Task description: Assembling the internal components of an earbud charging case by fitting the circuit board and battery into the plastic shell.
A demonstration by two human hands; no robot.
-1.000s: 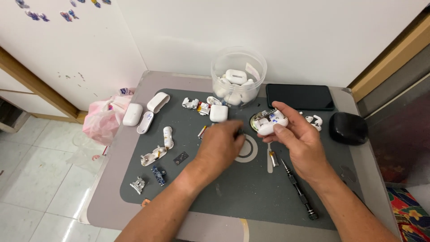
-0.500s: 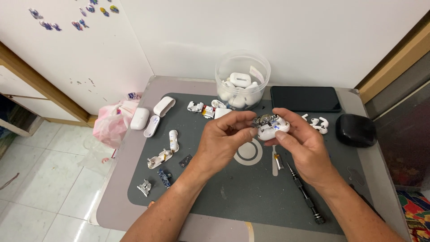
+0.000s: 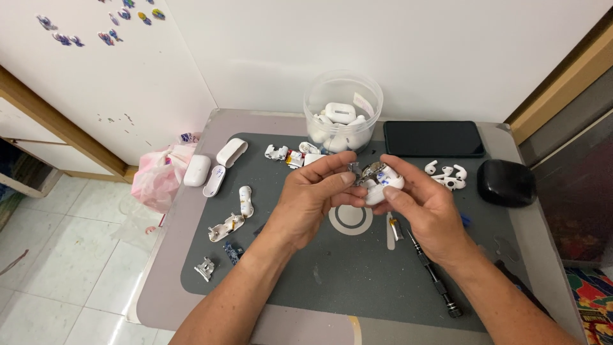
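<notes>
My right hand (image 3: 429, 206) holds a small white earbud charging case part (image 3: 382, 181) with metal and circuit bits showing on its top. My left hand (image 3: 313, 197) meets it from the left, its fingertips pinching the metal piece at the part's upper left edge. Both hands hover above the middle of a dark grey work mat (image 3: 332, 268), just over a white ring marking (image 3: 350, 220).
A clear tub (image 3: 343, 110) of white cases stands at the back. A black phone (image 3: 433, 138), loose white earbuds (image 3: 446, 174) and a black case (image 3: 506, 182) lie right. A screwdriver (image 3: 433, 275) lies near my right wrist. Opened white shells (image 3: 223, 167) and small boards lie left.
My left hand has risen from the mat and closed in on the part held in my right hand. The camera has shifted slightly, and both hands sit closer together.
</notes>
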